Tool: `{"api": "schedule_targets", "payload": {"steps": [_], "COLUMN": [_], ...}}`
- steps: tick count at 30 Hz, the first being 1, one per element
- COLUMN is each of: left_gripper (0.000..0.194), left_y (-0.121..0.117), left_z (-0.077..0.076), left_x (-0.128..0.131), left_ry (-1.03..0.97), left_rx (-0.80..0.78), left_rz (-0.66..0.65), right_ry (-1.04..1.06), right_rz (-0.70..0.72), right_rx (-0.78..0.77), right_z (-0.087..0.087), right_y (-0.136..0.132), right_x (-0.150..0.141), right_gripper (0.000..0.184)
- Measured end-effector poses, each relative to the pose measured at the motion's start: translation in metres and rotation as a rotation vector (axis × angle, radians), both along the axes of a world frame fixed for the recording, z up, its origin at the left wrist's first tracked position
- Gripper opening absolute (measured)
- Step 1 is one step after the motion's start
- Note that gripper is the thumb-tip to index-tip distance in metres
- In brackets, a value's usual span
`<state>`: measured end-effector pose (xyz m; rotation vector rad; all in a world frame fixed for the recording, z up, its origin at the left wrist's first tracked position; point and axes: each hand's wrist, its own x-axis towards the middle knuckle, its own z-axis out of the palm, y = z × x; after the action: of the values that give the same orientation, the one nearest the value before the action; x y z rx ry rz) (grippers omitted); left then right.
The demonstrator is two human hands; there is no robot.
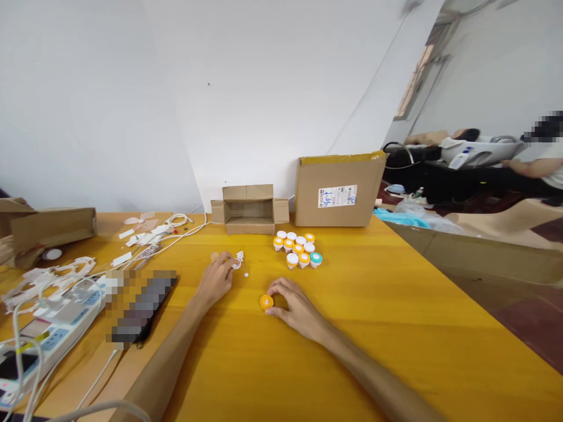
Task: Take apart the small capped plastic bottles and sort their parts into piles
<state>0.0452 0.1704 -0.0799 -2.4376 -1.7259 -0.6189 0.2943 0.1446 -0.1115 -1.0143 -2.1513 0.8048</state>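
Observation:
My right hand (297,308) pinches a small round jar with an orange lid (266,302) between thumb and fingers, low over the table. A white spot marks the middle of that lid. Farther left and back, my left hand (217,276) is curled with its fingertips down at a small white piece with dark print (238,259). What lies between those fingertips I cannot make out. A tiny white disc (246,275) rests on the wood just right of them. Behind my right hand, several little jars with white, orange and teal lids (315,258) stand in a cluster.
An open small carton (249,227) and a taped cardboard box (338,214) stand against the wall. To the left lie a phone (145,308), a power strip (55,340), white cables (178,220) and paper scraps. A person (545,167) is at the far right.

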Motion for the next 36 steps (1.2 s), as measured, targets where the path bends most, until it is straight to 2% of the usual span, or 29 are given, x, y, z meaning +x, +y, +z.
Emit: {"api": "schedule_targets", "payload": {"steps": [5,13,21,25,28,33,36], "left_gripper": [0.039,0.044,0.042,0.04,0.051,0.082,0.082], "left_y": [-0.001,0.0,-0.002,0.0,0.001,0.002,0.002], "left_z": [0.0,0.001,0.004,0.003,0.0,-0.006,-0.007], "left_x": [0.0,-0.001,-0.009,-0.014,-0.012,-0.008,-0.008], "left_ry": [0.022,0.028,0.033,0.011,0.029,0.101,0.118], "left_rx": [-0.003,0.097,0.123,0.085,0.084,0.056,0.054], "left_rz": [0.011,-0.012,0.165,0.173,0.133,0.039,0.006], "right_ry": [-0.004,0.001,-0.015,-0.004,-0.008,-0.023,-0.016], "right_rz": [-0.003,0.001,-0.001,0.009,0.01,0.001,0.007], "right_rx": [0.008,0.038,0.003,0.016,0.025,0.014,0.016], "right_z": [0.001,-0.002,0.001,0.0,0.001,0.002,0.002], "right_y": [0.0,0.0,0.0,0.0,0.0,-0.001,-0.001], "right_x": [0.0,-0.001,-0.001,0.001,0.001,0.0,0.0], "right_gripper": [0.024,0.023,0.023,0.02,0.019,0.02,0.02]}}
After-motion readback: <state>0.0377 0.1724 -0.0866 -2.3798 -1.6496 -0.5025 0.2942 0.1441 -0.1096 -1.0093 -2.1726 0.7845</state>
